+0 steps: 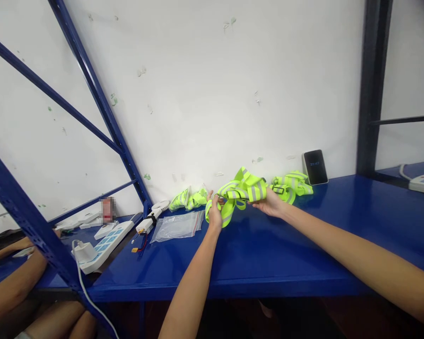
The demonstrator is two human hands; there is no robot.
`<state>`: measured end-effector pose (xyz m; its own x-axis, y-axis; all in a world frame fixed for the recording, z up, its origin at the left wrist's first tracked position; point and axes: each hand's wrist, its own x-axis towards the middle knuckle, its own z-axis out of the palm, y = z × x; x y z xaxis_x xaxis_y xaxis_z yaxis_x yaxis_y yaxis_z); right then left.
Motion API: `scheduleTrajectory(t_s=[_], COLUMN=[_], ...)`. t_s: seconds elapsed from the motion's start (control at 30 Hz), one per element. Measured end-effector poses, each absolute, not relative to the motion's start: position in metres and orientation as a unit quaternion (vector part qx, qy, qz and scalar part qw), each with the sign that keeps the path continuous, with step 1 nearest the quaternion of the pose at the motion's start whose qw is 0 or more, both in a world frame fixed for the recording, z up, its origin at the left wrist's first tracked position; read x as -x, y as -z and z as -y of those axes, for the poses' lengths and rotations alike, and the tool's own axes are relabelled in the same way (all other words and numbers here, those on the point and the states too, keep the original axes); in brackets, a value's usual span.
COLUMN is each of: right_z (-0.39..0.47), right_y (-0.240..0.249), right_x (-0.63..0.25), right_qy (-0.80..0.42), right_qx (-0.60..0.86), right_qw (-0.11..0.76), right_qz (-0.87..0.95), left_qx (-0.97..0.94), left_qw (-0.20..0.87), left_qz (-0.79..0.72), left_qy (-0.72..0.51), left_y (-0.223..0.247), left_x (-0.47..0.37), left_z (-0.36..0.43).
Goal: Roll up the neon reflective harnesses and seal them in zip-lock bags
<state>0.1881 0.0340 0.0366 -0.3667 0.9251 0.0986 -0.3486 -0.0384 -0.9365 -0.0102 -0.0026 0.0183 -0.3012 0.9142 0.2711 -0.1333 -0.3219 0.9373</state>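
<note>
A neon yellow-green reflective strap harness (245, 188) with silver-grey stripes hangs in loops between both my hands, held above the blue table. My left hand (215, 212) grips its left loops, with fingers closed around the webbing. Over on the right, my right hand (268, 202) is closed on the folded bundle, and part of its fingers is hidden behind the straps. Just beyond my right hand lies another bundle of the same reflective straps (295, 183). Behind my left hand, similar neon straps in clear bags (180, 199) rest against the wall.
Flat clear zip bags (178, 226) lie left of my hands. Beside them are a white handheld fan (160, 205) and a battery pack with wires (144, 226). A phone-like device (315, 167) leans on the wall. A power strip (108, 247) and another person's arm (17, 278) are left.
</note>
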Motion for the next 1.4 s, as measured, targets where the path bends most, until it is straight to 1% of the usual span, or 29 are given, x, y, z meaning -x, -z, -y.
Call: scheduleTrajectory(t_s=[0.1,0.17,0.27,0.33,0.37,0.47,0.53,0.7,0.8,0.9,0.93,1.0,1.03,1.1,1.17,1.27,1.33,1.4], right_z=[-0.033,-0.031,-0.027,-0.026,-0.026,-0.028,-0.028,-0.022,-0.017,-0.01,-0.007,0.001,0.005,0.009,0.01,0.002,-0.004,-0.007], right_y=[-0.033,-0.03,-0.025,-0.023,-0.022,-0.021,-0.02,-0.02,-0.025,-0.036,-0.042,-0.055,-0.062,-0.075,-0.083,-0.083,-0.074,-0.064], right_x=[-0.182,-0.175,-0.165,-0.16,-0.159,-0.161,-0.163,-0.163,-0.159,-0.16,-0.161,-0.165,-0.168,-0.173,-0.178,-0.186,-0.192,-0.197], right_qy=[-0.642,-0.621,-0.573,-0.52,-0.476,-0.294,-0.21,-0.143,-0.135,-0.142,-0.147,-0.172,-0.194,-0.253,-0.298,-0.355,-0.387,-0.396], right_qx=[0.309,0.312,0.318,0.331,0.342,0.372,0.371,0.322,0.258,0.199,0.184,0.149,0.125,0.078,0.069,0.082,0.088,0.108], right_qw=[0.497,0.505,0.508,0.502,0.5,0.49,0.472,0.396,0.361,0.306,0.285,0.24,0.219,0.171,0.133,0.097,0.094,0.116], right_qz=[0.496,0.512,0.559,0.607,0.637,0.731,0.772,0.848,0.886,0.92,0.929,0.944,0.948,0.949,0.943,0.926,0.913,0.904], left_qx=[-0.452,-0.47,-0.493,-0.509,-0.52,-0.565,-0.582,-0.62,-0.636,-0.59,-0.561,-0.484,-0.417,-0.327,-0.257,-0.197,-0.174,-0.152], left_qw=[0.255,0.222,0.201,0.188,0.183,0.164,0.159,0.193,0.205,0.25,0.289,0.4,0.444,0.534,0.592,0.638,0.644,0.639], left_qz=[-0.501,-0.504,-0.476,-0.472,-0.471,-0.463,-0.454,-0.432,-0.416,-0.39,-0.383,-0.368,-0.346,-0.285,-0.261,-0.254,-0.25,-0.258], left_qy=[-0.692,-0.69,-0.7,-0.695,-0.688,-0.663,-0.656,-0.626,-0.617,-0.661,-0.675,-0.686,-0.713,-0.726,-0.718,-0.7,-0.702,-0.709], left_y=[-0.021,-0.021,-0.019,-0.017,-0.017,-0.015,-0.014,-0.016,-0.027,-0.051,-0.062,-0.082,-0.09,-0.1,-0.1,-0.087,-0.075,-0.063], left_x=[0.009,0.006,-0.002,-0.007,-0.009,-0.014,-0.016,-0.014,-0.012,-0.012,-0.012,-0.009,-0.007,-0.001,0.005,0.012,0.014,0.015], left_z=[0.011,0.017,0.023,0.026,0.027,0.031,0.033,0.037,0.034,0.027,0.024,0.016,0.013,0.005,-0.001,-0.009,-0.017,-0.024])
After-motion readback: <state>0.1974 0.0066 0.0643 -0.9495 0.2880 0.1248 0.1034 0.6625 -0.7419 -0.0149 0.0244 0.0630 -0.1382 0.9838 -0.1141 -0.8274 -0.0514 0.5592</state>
